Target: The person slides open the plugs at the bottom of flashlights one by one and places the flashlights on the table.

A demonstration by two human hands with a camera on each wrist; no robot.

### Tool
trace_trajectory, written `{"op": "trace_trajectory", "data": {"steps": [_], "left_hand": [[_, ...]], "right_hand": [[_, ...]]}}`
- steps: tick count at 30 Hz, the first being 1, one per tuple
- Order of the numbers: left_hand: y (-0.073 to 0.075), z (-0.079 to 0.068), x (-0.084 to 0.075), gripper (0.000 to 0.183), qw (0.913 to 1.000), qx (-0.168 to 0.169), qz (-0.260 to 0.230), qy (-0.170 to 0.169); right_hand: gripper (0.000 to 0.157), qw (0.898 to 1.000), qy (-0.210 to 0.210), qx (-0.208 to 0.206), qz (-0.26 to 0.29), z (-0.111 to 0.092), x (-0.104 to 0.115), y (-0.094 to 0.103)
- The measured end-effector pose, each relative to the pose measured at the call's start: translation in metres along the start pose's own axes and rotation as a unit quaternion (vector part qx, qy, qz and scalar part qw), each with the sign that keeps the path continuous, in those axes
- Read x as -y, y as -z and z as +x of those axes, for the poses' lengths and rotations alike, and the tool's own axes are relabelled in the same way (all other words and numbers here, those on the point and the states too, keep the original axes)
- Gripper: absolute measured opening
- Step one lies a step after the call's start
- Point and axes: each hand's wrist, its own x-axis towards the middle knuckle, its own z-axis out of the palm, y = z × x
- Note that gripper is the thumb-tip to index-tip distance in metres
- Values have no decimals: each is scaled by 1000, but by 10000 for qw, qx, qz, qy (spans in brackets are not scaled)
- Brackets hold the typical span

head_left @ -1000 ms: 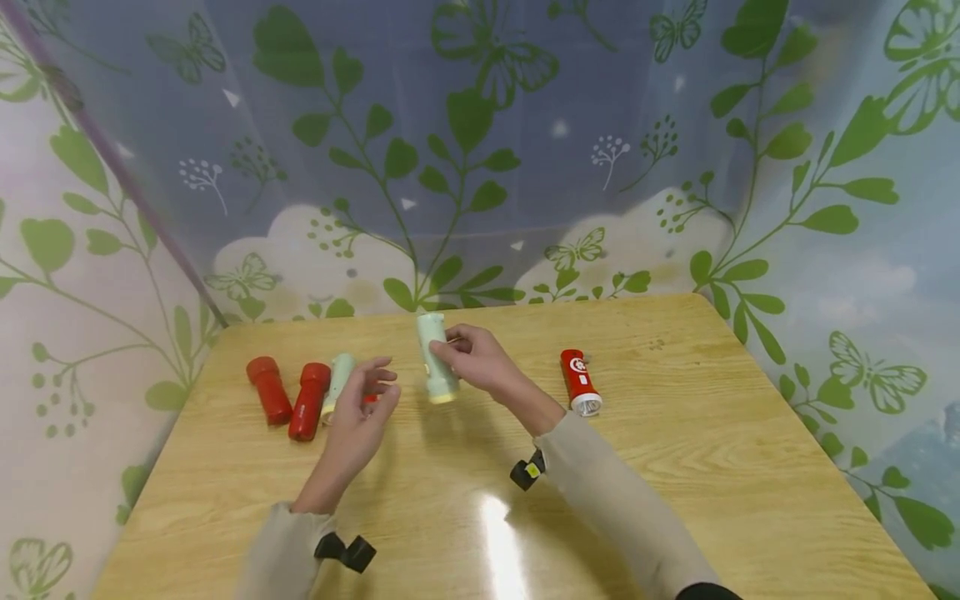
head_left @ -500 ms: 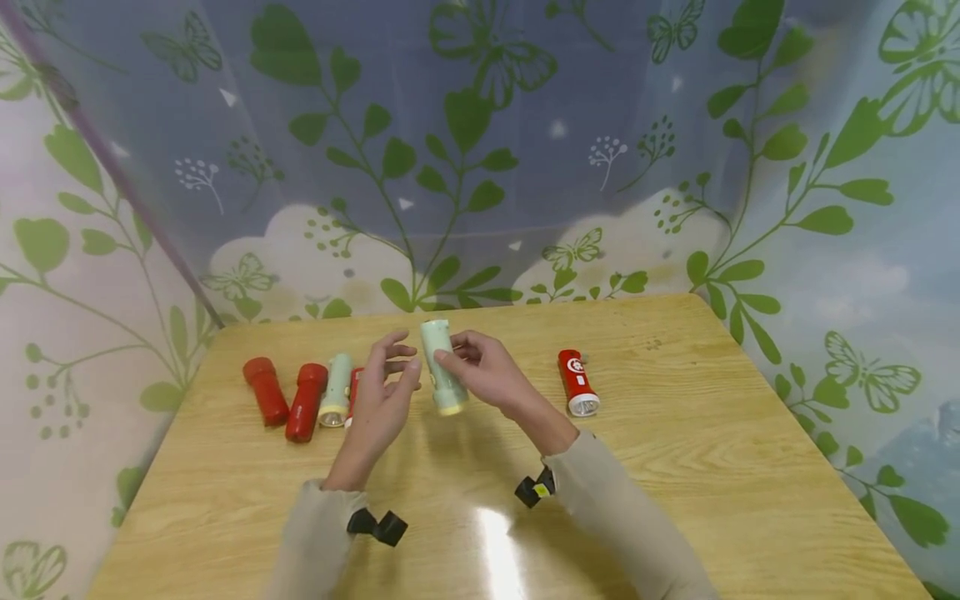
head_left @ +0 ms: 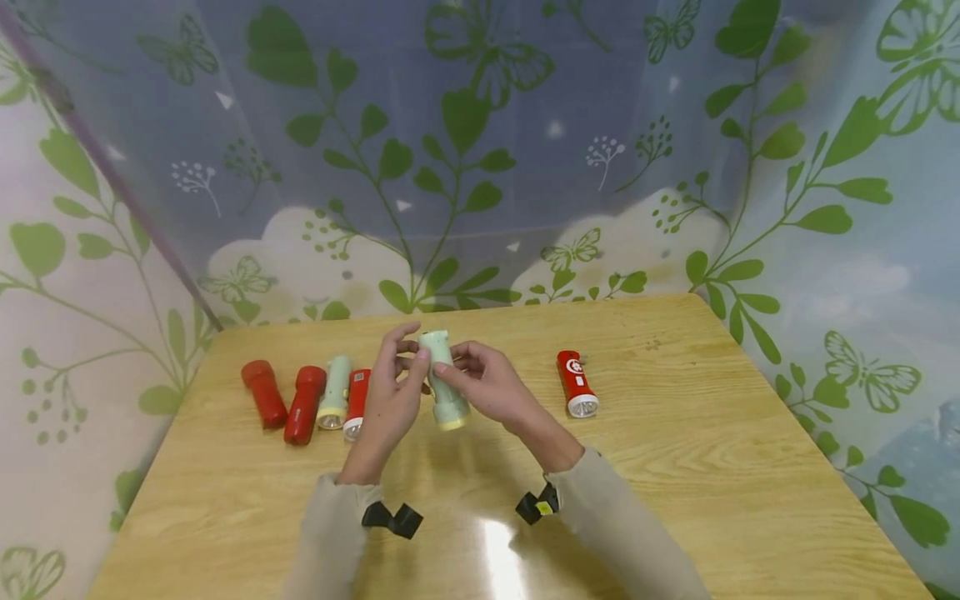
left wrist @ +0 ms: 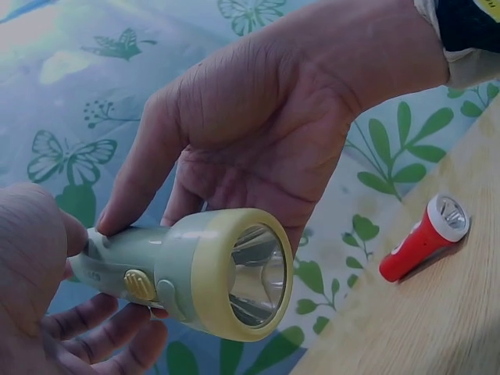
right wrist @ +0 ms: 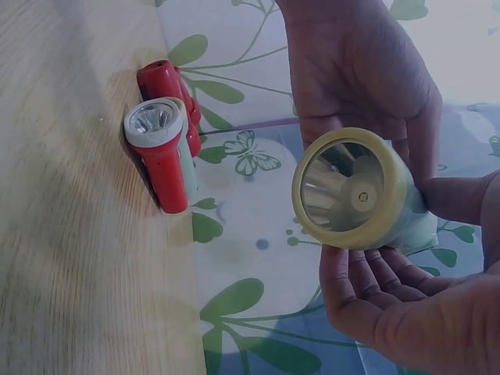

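Observation:
A mint-green flashlight [head_left: 449, 406] with a pale yellow head is held between both hands above the table, its lens end toward the person. My right hand [head_left: 491, 385] grips its right side, thumb across the body. From the left, my left hand [head_left: 393, 396] has its thumb on the body near the tail, with its fingers curled behind. In the left wrist view the yellow slide switch [left wrist: 140, 284] shows on the barrel. The right wrist view looks into the clear lens [right wrist: 344, 186]; the far end of the barrel is partly hidden by the hands.
Left on the wooden table [head_left: 675, 467] lie two red flashlights [head_left: 264, 394] side by side, then another mint-green flashlight [head_left: 337, 390] and a red-and-white flashlight [head_left: 357, 396]. A second red-and-white flashlight [head_left: 576, 382] lies alone at right. Patterned curtains [head_left: 480, 192] enclose the table.
My left hand has moved right from near the row of flashlights to take hold of the mint-green flashlight. My right hand has brought that flashlight slightly toward the person.

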Motion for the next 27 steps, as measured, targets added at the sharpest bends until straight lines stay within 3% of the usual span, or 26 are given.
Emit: {"op": "trace_trajectory", "data": {"steps": [6, 27], "left_hand": [[-3, 1, 0, 33, 9998, -21, -51, -178], [-12, -2, -2, 31, 9994, -250, -103, -203]], "right_hand": [[35, 9999, 74, -13, 83, -2, -4, 0], [29, 9995, 292, -64, 114, -9, -5, 3]]}}
